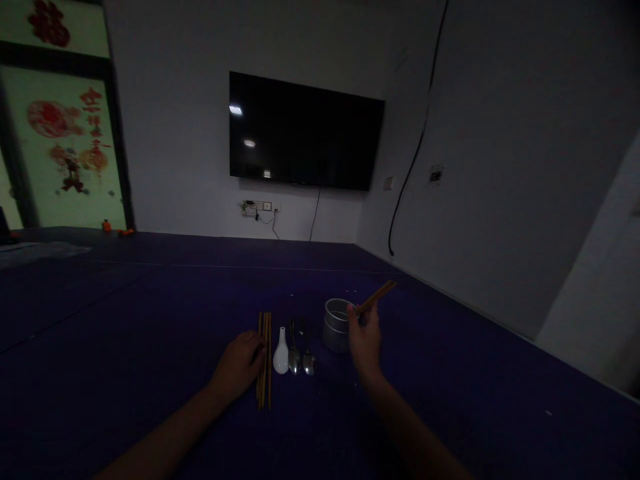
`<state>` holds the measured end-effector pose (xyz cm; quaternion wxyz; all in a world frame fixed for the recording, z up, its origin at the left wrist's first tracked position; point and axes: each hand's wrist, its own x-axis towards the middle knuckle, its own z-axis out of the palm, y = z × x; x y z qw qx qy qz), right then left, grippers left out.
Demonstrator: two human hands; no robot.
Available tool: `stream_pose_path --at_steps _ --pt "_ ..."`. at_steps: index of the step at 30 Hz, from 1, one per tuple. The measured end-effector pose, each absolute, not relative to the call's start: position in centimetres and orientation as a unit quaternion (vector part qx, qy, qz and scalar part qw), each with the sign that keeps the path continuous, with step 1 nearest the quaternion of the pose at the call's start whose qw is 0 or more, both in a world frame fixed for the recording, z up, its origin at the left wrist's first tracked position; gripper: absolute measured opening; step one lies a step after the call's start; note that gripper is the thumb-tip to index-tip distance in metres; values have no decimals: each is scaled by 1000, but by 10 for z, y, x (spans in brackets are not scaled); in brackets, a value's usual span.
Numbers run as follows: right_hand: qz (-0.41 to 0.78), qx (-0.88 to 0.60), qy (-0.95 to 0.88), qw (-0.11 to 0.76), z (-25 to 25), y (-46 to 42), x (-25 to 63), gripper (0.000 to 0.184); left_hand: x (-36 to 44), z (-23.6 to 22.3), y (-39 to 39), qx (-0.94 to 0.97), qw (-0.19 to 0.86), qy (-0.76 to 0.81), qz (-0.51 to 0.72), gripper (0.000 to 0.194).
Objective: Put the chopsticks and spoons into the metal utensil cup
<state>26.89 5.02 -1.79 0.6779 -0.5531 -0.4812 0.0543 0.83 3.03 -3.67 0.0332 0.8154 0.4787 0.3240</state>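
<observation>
left hand [240, 363] half-curled at chopsticks [270, 360], can't tell if gripping, right hand [366, 337] pinching more chopsticks [379, 296] by cup [336, 337], well in from right edge of floor [175, 300]

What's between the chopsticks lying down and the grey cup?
A white spoon and two metal spoons lie between those chopsticks and the cup, in the head view.

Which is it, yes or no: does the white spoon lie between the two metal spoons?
No, the white spoon lies between the chopsticks at the left hand and both metal spoons.
</observation>
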Motion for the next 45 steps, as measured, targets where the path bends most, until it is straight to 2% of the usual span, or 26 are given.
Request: stream_pose_path --at_steps 3,6,9,11,12,14,15,19,25,29,39,45 --pt "-1 -577 -414 704 -7 42 268 84 8 -38 32 817 36 478 321 19" --pt "-141 -562 -377 723 14 24 270 84 8 -38 32 818 37 479 316 19" --pt "-269 -543 -408 683 28 6 269 85 9 -38 32 813 30 486 321 19" --pt "-323 -513 -468 643 23 -3 261 78 10 -38 31 802 15 503 321 17" --pt "-336 -484 -520 619 16 -5 254 65 10 -37 31 797 6 513 318 17" --pt "-322 -386 -674 542 -1 -8 236 39 10 -36 30 791 -9 530 305 15" --pt "-291 -325 -755 490 -10 -8 226 34 10 -35 29 790 -15 537 296 15" --pt "-179 -224 -875 391 -32 -6 193 30 10 -33 29 788 -24 554 267 12" --pt "-98 -297 -909 277 -34 -6 186 33 11 -34 29 785 -26 561 261 9" --pt "-83 -314 -909 261 -34 -8 189 36 13 -31 27 780 -24 571 254 8" --pt "-58 -296 -921 246 -32 -9 184 29 14 -24 22 767 -34 605 211 6" --pt "-56 -298 -920 250 -30 -11 184 25 13 -21 20 748 -34 637 184 14"
